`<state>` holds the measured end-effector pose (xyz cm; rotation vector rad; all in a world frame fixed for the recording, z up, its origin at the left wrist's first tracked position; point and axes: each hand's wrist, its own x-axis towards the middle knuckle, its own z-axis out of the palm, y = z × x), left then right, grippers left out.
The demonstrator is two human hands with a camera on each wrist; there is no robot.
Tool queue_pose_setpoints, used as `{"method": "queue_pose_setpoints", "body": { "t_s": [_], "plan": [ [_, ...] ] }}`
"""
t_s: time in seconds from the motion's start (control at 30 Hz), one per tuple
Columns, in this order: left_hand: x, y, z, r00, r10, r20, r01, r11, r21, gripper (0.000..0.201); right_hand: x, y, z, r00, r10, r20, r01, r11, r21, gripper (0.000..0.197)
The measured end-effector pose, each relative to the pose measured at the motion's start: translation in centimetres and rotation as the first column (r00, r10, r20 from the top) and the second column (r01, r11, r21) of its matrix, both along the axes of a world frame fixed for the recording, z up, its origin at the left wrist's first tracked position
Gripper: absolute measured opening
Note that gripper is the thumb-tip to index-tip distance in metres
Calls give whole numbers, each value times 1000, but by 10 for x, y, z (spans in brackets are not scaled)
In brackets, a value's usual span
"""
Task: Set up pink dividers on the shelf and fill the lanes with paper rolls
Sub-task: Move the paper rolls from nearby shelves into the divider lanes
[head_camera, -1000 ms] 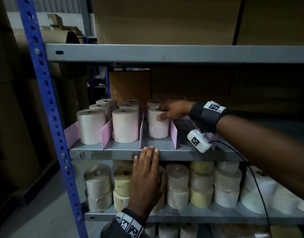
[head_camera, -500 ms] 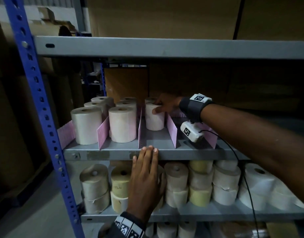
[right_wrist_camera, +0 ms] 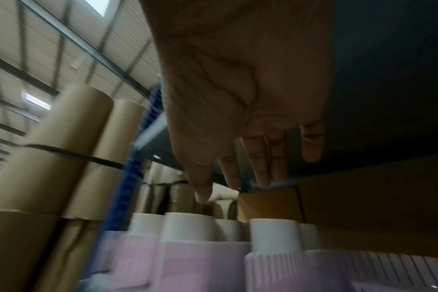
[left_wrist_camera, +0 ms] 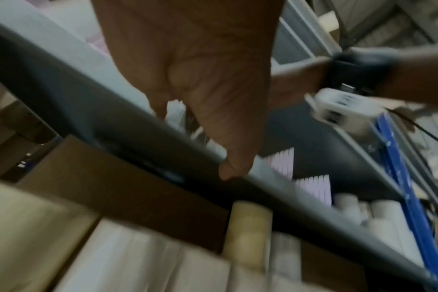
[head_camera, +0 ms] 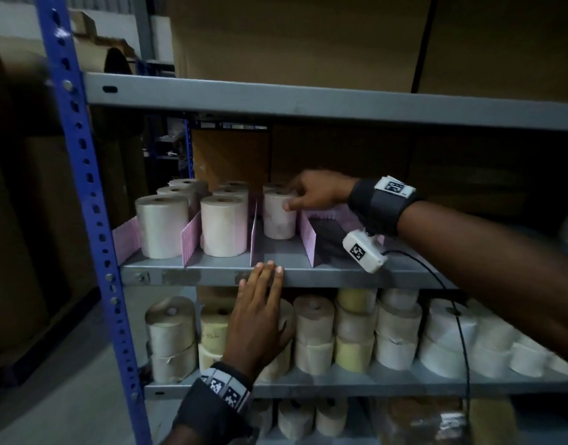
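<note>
Pink dividers (head_camera: 191,237) stand upright on the grey middle shelf (head_camera: 340,274) and split it into lanes. The two left lanes each hold three paper rolls, front roll (head_camera: 223,226) among them. In the third lane a roll (head_camera: 279,220) stands set back from the front edge, with another behind it. My right hand (head_camera: 314,194) reaches over this roll, thumb touching its side. In the right wrist view the right hand (right_wrist_camera: 238,98) has straight fingers above the rolls (right_wrist_camera: 273,235). My left hand (head_camera: 260,316) lies flat, fingertips on the shelf's front edge.
The lower shelf (head_camera: 340,383) is packed with stacked white and yellow rolls (head_camera: 353,332). A blue upright post (head_camera: 83,203) bounds the rack on the left. The upper shelf (head_camera: 308,101) carries large cardboard boxes. Right of the last divider (head_camera: 307,236) the shelf is bare.
My right hand pushed the third-lane roll back from the front edge toward the rear of the shelf. My left hand stayed on the shelf edge.
</note>
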<state>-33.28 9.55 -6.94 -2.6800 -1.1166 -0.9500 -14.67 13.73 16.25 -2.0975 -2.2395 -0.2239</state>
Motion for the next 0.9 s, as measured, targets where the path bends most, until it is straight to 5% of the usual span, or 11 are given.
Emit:
{"method": "queue_pose_setpoints", "body": {
  "t_s": [0.1, 0.2, 0.47, 0.67, 0.9],
  "plan": [
    [-9, 1, 10, 998, -28, -51, 24, 997, -77, 92, -3, -62, -3, 996, 65, 65, -73, 988, 133, 49],
    [-15, -21, 23, 995, -88, 49, 94, 987, -129, 83, -2, -131, -26, 996, 82, 47, -90, 969, 230, 57],
    [9, -127, 3, 862, -296, 411, 396, 899, -184, 54, 31, -305, -113, 978, -164, -127, 193, 945, 265, 45],
    [79, -172, 10, 810, -392, 436, 522, 821, -232, 46, 102, -380, -137, 905, -374, -202, 414, 884, 217, 53],
    [209, -214, 24, 724, -519, 454, 651, 731, -203, 43, 202, -438, -140, 835, -444, -326, 536, 789, 299, 49]
  ]
}}
